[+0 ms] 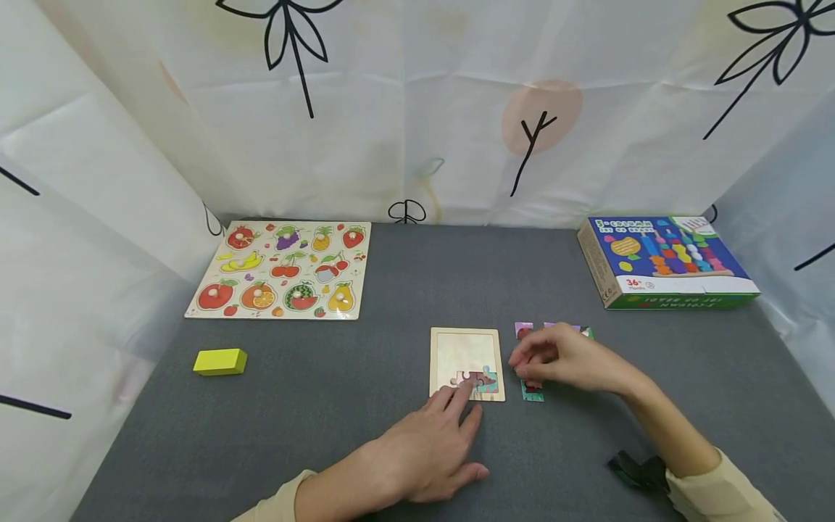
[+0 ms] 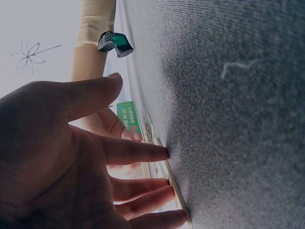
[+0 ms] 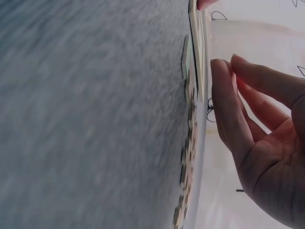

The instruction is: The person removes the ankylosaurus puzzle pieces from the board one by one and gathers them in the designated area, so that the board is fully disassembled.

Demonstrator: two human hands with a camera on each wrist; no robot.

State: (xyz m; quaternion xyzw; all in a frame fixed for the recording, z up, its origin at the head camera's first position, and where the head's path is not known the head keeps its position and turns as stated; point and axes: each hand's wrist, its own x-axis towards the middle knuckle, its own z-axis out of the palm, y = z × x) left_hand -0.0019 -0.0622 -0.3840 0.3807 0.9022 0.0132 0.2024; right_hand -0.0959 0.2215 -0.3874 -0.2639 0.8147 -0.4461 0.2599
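Note:
A light wooden puzzle board (image 1: pixel 457 348) lies in front of me, with a few joined jigsaw pieces (image 1: pixel 488 384) in its lower right part. My left hand (image 1: pixel 424 446) rests at the board's near edge, fingers stretched out; one fingertip touches the joined pieces. In the left wrist view, its fingertips meet the board's edge (image 2: pixel 177 193). To the right, my right hand (image 1: pixel 564 359) hovers over loose jigsaw pieces (image 1: pixel 533 396), partly covering them. Its fingers bend loosely, thumb near the index fingertip, and the right wrist view shows nothing between them above the row of pieces (image 3: pixel 190 148).
A fruit peg puzzle (image 1: pixel 277 272) lies at the back left, and a yellow block (image 1: pixel 220 362) sits nearer. At the back right stands a blue and green toy box (image 1: pixel 672 261). A black strap-like object (image 1: pixel 634 471) is by my right sleeve. Printed cloth (image 1: pixel 404 145) walls the table.

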